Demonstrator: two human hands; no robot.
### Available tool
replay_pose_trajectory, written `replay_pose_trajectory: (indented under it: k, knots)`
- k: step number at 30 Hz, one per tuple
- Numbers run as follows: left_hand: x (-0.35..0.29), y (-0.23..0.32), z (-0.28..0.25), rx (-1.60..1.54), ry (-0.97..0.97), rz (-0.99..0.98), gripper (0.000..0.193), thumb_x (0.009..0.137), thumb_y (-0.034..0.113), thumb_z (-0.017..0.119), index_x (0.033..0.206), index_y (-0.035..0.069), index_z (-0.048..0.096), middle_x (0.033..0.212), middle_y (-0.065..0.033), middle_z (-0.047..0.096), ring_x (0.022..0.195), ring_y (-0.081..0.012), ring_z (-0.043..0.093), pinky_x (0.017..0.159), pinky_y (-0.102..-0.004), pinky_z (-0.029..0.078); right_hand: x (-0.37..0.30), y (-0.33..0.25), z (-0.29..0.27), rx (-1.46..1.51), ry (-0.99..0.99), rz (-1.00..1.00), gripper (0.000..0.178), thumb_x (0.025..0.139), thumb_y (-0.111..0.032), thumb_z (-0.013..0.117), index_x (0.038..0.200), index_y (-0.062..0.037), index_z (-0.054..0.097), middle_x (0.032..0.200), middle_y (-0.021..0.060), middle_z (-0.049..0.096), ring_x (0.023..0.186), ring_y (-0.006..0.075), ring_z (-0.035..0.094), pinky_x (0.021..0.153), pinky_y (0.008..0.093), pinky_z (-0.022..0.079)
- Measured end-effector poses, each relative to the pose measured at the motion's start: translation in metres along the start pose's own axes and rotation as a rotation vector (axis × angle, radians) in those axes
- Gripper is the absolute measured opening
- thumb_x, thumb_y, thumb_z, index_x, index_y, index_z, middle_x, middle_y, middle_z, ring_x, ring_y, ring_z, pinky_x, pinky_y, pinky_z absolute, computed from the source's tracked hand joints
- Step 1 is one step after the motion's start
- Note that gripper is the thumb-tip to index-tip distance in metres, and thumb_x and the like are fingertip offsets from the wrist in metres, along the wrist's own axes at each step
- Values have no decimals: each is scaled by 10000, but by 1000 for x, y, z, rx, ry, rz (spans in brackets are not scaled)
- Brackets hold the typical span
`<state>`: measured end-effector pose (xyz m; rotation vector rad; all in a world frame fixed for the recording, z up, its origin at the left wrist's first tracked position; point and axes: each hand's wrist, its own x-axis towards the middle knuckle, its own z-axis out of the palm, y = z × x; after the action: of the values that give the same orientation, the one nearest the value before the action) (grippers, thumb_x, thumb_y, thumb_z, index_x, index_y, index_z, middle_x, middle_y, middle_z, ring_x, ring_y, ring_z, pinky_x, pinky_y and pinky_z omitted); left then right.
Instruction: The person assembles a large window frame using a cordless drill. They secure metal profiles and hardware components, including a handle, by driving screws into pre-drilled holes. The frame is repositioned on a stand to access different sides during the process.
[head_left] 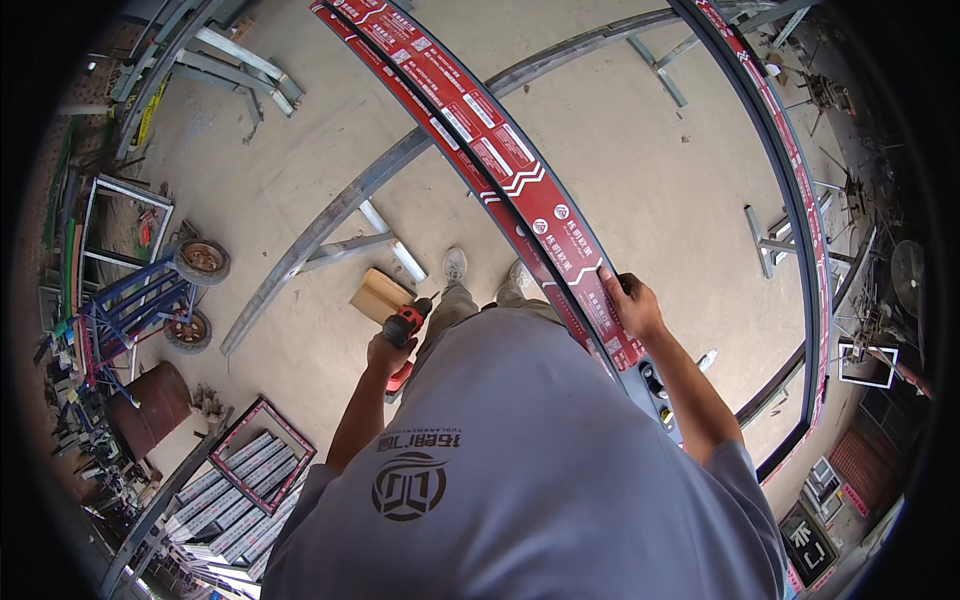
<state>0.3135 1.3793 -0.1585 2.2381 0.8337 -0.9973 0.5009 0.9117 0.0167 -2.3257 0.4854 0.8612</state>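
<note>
My left hand is closed around the grip of a red and black cordless drill, held low beside my left leg. The drill's bit points up and away from me. With my right hand I grip the right edge of a long profile covered in red printed protective film, with a dark groove running along it. Its near end passes by my right side, close to some small dark parts. Some of my right fingers are hidden beneath the edge.
A grey metal rail on trestle legs crosses under the profile. Another film-covered profile stands to the right. On the floor lies a cardboard box. Left are a blue wheeled cart, a rusty drum and stacked wrapped profiles.
</note>
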Motion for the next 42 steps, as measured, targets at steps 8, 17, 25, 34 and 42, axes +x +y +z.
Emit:
replay_pose_trajectory:
  k: [8,17,25,34,42]
  knots:
    - [-10,-3,2,109,32,10,534,751,515,810,1097,112,751,997,-172,756,984,-346,724,858,-430,582,14,5,20,-178,154,-96,761,959,-691,429,1027,9,719,964,272,715,984,423,682,901,458,511]
    - [2,-7,-5,91,20,-29,536,744,492,802,1154,152,740,1063,-159,752,1046,-327,712,916,-425,569,9,3,13,-134,104,-56,778,994,-675,373,1033,29,702,988,293,702,1019,429,663,908,449,492]
    - [-12,-2,-26,21,22,-126,556,740,498,806,1171,152,737,1088,-157,748,1057,-313,709,931,-423,569,12,-1,25,-254,229,-136,758,1029,-625,333,937,20,719,891,293,699,939,461,664,851,496,497]
    - [1,-9,-6,10,-10,-108,587,739,501,809,1210,166,708,1130,-126,742,1078,-295,705,938,-408,568,18,10,31,-259,265,-116,778,1008,-668,322,916,-15,736,901,275,714,948,454,681,856,502,512]
    - [18,-16,-5,45,-15,-15,564,743,497,797,1203,181,716,1123,-127,745,1079,-293,706,937,-405,562,26,14,21,-136,106,-47,870,1014,-693,271,1017,58,710,1035,335,685,1076,467,640,938,476,479]
